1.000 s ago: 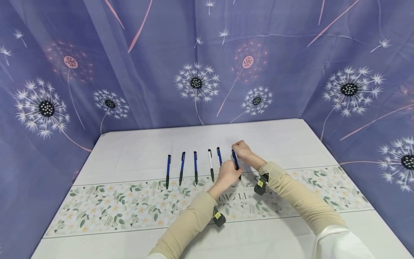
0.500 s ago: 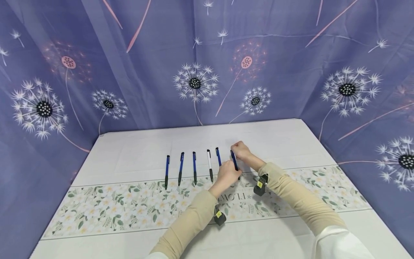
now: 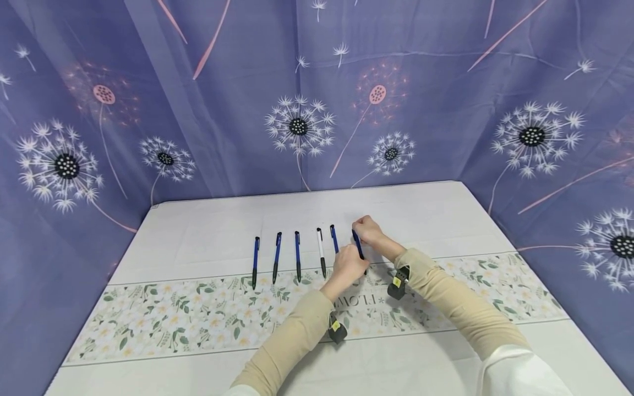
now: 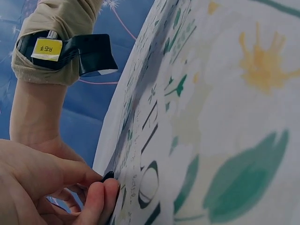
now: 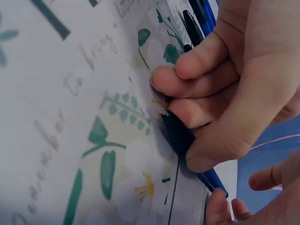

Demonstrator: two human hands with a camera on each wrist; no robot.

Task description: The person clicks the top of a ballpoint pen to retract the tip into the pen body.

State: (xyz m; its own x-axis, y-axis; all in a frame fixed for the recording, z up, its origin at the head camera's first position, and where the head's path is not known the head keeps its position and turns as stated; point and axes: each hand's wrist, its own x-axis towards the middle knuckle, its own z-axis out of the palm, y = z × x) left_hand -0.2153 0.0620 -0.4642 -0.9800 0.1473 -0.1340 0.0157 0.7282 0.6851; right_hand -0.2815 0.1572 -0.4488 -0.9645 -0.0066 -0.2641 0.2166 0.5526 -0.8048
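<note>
A blue ballpoint pen with a black grip [image 3: 357, 242] lies on the cloth, the rightmost of a row. My left hand [image 3: 349, 264] pinches its near, dark end between thumb and fingers; the right wrist view shows this black grip [image 5: 177, 133] up close. At the pen's far end, my right hand [image 3: 368, 230] has its fingers curled in and holds the blue tip, partly hidden by the hand. Left of them, a blue pen [image 3: 334, 237] is partly covered by my left hand, and beside it lies a white pen [image 3: 321, 252] with a dark grip.
Farther left lie more blue pens, one [image 3: 298, 256] near the white pen, one [image 3: 277, 257] beyond it and one [image 3: 255, 263] at the row's left end. Beneath is a white tablecloth [image 3: 218, 225] with a floral band [image 3: 198, 313]. A purple dandelion curtain [image 3: 238, 88] encloses the table's back and sides.
</note>
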